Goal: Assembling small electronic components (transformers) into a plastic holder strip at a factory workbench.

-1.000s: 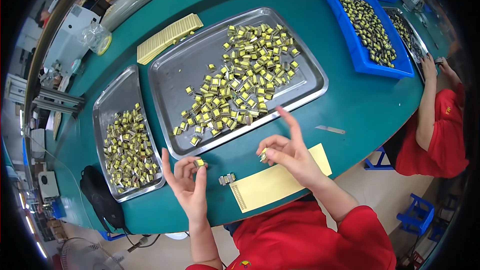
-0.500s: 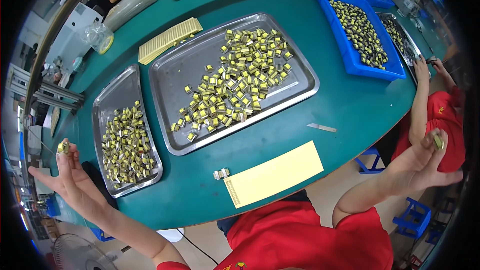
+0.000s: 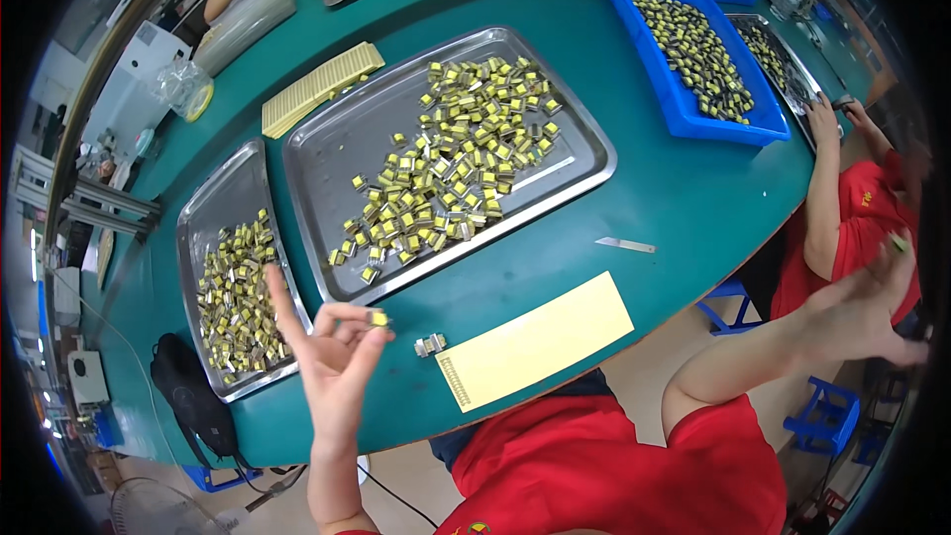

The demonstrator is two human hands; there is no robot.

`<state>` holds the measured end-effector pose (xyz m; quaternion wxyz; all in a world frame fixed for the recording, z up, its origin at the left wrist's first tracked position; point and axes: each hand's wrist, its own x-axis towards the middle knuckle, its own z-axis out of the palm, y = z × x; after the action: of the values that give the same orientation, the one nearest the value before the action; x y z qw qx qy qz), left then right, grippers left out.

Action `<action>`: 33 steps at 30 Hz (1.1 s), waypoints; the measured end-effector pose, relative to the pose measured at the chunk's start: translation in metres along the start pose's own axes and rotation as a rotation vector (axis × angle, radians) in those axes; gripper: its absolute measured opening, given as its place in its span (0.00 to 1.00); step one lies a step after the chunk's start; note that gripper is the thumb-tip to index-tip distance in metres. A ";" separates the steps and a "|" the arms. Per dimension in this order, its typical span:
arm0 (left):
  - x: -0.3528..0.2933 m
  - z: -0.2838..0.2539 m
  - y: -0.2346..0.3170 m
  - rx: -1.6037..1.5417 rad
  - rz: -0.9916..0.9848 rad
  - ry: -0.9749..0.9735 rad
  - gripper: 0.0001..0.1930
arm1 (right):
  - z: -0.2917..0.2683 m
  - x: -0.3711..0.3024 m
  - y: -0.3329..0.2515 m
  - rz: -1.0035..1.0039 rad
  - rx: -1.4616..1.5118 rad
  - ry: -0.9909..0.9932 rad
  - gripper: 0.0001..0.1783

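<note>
Over the near edge of the smooth green table, the person's left hand clamps thumb and fingertips on a boxy yellow-and-metal component, one finger extended apart. Past the table's edge at right, the blurred right hand shows a small yellowish piece at its fingertips; their grip cannot be told. Along the near edge lies a flat, pale-yellow sheet; behind, a shiny, round-cornered metal tray carries similar blocks.
</note>
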<state>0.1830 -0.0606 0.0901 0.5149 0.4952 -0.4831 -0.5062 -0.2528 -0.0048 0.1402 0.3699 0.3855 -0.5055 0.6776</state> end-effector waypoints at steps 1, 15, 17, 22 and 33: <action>-0.001 0.006 -0.002 -0.021 -0.014 -0.036 0.57 | 0.002 0.001 -0.004 0.010 -0.003 0.001 0.39; 0.070 -0.124 0.112 0.102 0.673 0.610 0.40 | 0.043 -0.103 -0.086 0.171 0.171 -0.275 0.51; 0.065 -0.132 0.115 0.012 0.686 0.552 0.35 | 0.039 -0.108 -0.086 0.259 0.205 -0.314 0.50; 0.031 -0.062 0.035 0.096 0.385 0.279 0.24 | 0.041 -0.137 -0.084 0.226 0.219 -0.525 0.49; -0.007 -0.048 -0.082 0.085 0.077 0.446 0.14 | 0.076 -0.205 -0.058 0.315 0.568 -0.559 0.38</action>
<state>0.2275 -0.0522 0.0066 0.6065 0.5973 -0.3970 -0.3433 -0.1015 -0.0886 -0.0053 -0.0101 0.5588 -0.4325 0.7075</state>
